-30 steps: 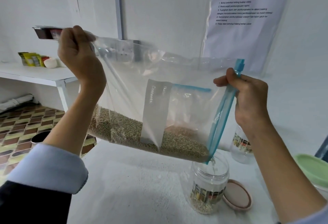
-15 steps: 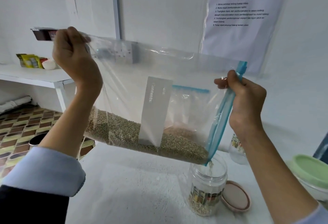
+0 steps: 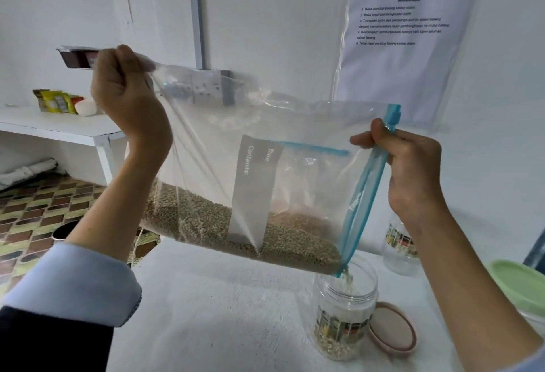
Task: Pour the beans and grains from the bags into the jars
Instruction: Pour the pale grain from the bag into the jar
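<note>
Beans are what I watch first: a clear plastic zip bag [image 3: 265,147] with a blue zipper strip and a white "Contents / Date" label hangs in the air above the white table [image 3: 224,312], tilted so that its zipper corner points down to the right. Small greenish-tan beans [image 3: 241,233] lie heaped along the bag's lower edge, sloping toward that low corner. My left hand [image 3: 129,97] is clenched around the bag's raised closed corner, high on the left side, the plastic bunched inside its fist. My right hand [image 3: 413,171] grasps the blue zipper strip [image 3: 365,191] near its upper end, thumb and curled fingers pinching it. The low end of the zipper sits just over the mouth of a clear plastic jar with a printed label band [image 3: 345,309], which stands upright near the table's front right part. A thin stream of beans falls from the bag's corner into the jar, and a shallow layer of beans lies at the jar's bottom. A round pinkish-brown lid [image 3: 392,327] lies flat on the table, touching or just beside the jar on its right. A second clear labelled jar [image 3: 398,245] stands farther back toward the table's right edge, partly hidden behind my right wrist; I cannot tell what it holds. A pale green round lid or bowl [image 3: 522,286] sits at the right edge. A printed sheet in a clear sleeve [image 3: 404,17] hangs on the wall behind.
</note>
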Demonstrator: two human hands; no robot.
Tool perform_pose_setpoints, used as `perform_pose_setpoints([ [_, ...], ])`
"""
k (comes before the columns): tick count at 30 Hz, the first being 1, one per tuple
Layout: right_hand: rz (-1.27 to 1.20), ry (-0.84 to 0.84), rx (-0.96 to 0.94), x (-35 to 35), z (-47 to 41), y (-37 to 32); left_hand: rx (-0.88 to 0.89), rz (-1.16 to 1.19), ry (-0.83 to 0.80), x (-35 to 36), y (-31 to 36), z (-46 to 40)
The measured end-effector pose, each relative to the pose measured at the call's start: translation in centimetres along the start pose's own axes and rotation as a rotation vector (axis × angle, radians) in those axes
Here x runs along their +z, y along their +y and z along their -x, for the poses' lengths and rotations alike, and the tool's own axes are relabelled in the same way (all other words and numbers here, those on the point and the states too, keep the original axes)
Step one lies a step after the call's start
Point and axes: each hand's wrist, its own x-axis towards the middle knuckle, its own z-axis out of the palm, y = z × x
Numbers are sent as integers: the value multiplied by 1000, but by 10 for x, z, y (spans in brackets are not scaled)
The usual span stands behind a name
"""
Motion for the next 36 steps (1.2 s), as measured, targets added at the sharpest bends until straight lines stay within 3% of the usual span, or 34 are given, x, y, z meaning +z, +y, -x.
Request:
perform_pose_setpoints([
  [20, -36, 45, -11, 0, -2, 0, 32, 23, 3, 0, -6, -3],
  [36, 2, -96, -2, -1, -3, -4, 39, 16, 5, -4, -14, -2],
])
